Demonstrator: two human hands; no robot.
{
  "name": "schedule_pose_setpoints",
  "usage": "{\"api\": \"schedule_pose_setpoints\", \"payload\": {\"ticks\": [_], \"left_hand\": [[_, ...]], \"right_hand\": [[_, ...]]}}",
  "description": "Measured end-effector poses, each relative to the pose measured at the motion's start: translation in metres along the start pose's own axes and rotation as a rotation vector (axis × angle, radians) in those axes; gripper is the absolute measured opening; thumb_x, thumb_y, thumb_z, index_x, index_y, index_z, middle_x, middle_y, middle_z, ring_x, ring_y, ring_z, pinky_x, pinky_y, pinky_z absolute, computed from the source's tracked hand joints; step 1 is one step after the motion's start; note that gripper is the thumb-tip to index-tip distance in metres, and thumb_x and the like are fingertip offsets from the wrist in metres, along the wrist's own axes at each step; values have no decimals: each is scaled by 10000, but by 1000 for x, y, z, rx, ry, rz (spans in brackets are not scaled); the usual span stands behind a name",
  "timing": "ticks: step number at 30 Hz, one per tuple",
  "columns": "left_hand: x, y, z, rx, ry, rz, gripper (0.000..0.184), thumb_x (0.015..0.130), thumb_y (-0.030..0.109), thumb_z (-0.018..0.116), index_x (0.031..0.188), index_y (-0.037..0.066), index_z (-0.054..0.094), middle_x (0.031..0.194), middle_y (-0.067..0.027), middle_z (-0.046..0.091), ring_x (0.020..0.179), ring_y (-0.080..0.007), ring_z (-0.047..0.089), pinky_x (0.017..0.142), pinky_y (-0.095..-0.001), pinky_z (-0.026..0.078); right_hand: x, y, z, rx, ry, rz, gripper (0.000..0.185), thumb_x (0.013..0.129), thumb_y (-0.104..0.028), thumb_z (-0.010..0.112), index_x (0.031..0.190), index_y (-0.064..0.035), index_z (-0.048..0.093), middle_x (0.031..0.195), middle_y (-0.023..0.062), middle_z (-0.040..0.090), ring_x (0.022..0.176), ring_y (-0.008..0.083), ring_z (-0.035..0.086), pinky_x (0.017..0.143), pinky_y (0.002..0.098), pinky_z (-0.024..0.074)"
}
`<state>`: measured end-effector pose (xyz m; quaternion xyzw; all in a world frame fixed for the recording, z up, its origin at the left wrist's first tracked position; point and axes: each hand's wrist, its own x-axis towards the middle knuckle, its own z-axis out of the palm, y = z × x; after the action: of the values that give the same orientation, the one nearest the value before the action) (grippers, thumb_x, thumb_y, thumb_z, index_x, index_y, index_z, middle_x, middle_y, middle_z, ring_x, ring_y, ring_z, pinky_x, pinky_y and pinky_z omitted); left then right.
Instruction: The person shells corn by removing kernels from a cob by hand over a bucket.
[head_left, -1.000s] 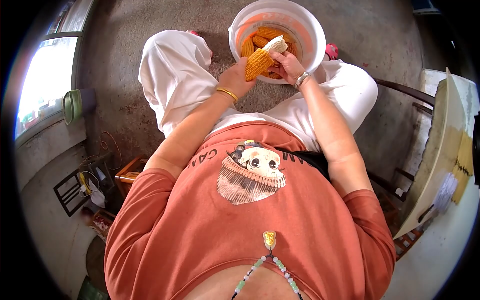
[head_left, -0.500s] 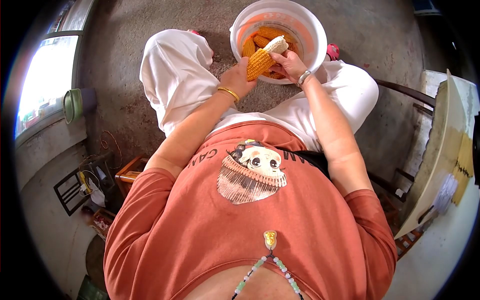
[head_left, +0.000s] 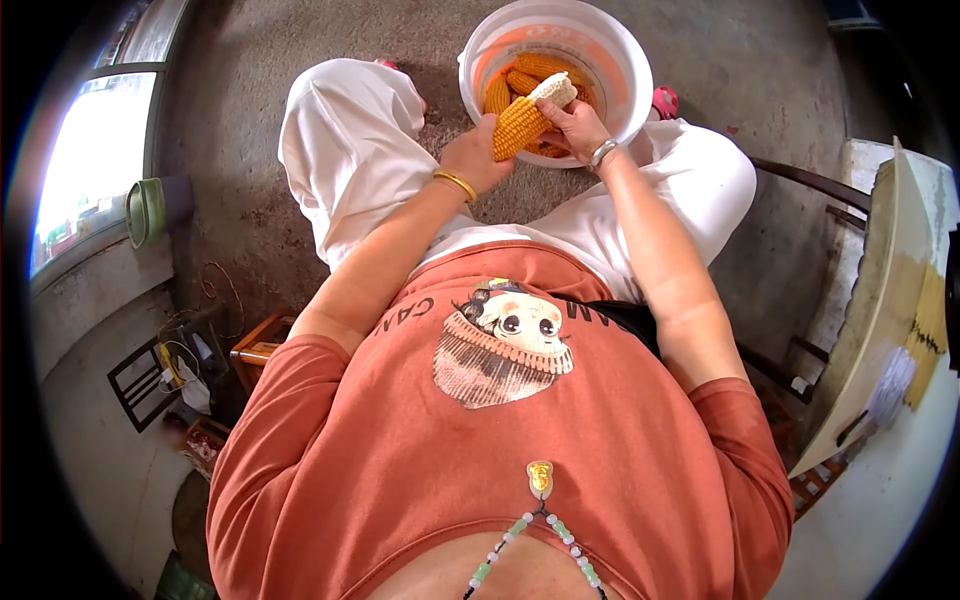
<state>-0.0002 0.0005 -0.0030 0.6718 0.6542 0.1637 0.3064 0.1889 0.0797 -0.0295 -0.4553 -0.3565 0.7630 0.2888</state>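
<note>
A corn cob (head_left: 519, 127) is held between my two hands over the near rim of a white bucket (head_left: 634, 75). Orange-yellow kernels cover its lower part, while the upper end is bare and white. My left hand (head_left: 479, 158), with a gold bangle at the wrist, is closed round the lower end. My right hand (head_left: 580, 128), wearing a silver-coloured band, grips the cob near the border between kernels and bare core, thumb on top. Several more yellow corn cobs (head_left: 540, 66) lie inside the bucket; my right hand and the held cob partly hide them.
The bucket stands on a grey concrete floor (head_left: 240, 130) between my knees. To the right are a dark wooden bar (head_left: 815, 187) and an upright board (head_left: 870, 290). A green bin (head_left: 146, 212) sits by the window at left, with a wooden stool (head_left: 262, 346) below.
My right thumb and fingers have shifted slightly up and left on the cob. My left hand keeps its hold, and the cob has barely moved.
</note>
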Motion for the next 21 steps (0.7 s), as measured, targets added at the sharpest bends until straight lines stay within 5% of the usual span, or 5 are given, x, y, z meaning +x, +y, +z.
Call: {"api": "schedule_pose_setpoints", "payload": {"ticks": [21], "left_hand": [[10, -15, -4, -132, -98, 33, 514, 713, 258, 695, 1142, 76, 479, 961, -206, 631, 908, -382, 611, 756, -436, 488]], "right_hand": [[-2, -5, -8, 3, -125, 7, 385, 900, -192, 605, 1196, 26, 489, 1152, 93, 561, 1050, 214, 576, 862, 365, 554]]}}
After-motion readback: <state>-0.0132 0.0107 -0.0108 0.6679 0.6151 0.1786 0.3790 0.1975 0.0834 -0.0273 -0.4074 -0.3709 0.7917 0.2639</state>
